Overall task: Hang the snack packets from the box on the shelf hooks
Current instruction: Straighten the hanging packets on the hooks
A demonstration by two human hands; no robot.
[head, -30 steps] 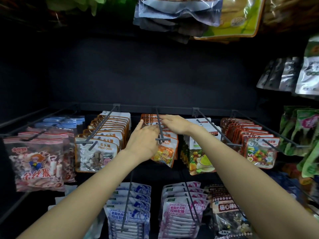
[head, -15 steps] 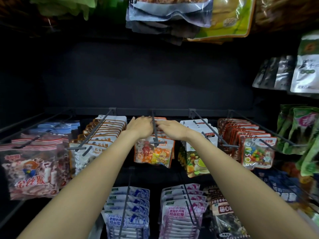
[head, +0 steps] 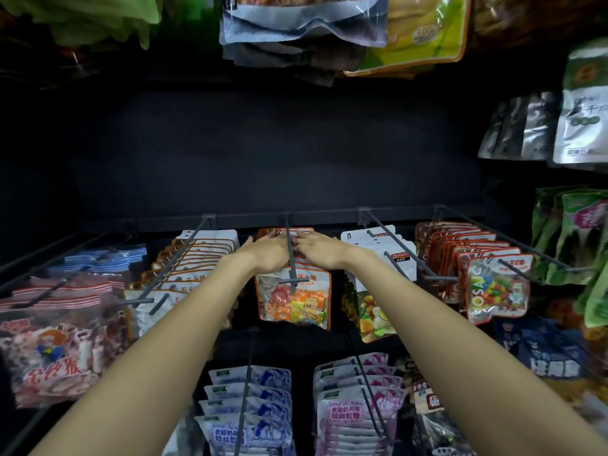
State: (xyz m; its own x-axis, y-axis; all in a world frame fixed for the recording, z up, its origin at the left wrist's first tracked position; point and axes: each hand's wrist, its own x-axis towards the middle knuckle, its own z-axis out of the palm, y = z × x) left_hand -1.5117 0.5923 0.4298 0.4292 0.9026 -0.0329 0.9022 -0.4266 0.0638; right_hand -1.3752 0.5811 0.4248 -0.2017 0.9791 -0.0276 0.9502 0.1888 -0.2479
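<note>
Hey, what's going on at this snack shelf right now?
A person is stocking hanging snacks. Both arms reach deep along the middle hook: the left hand and right hand lie on either side of it, fingers fairly straight, pressing on the row of orange-edged candy packets threaded there, apparently pushing them toward the back. The front packet hangs near the hook's tip. Neighbouring hooks already carry full rows. No box is in view.

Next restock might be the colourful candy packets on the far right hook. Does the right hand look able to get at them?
Probably yes: the right hand is on the orange packets, and nothing but open air fronts the colourful candy packets further right.
</note>
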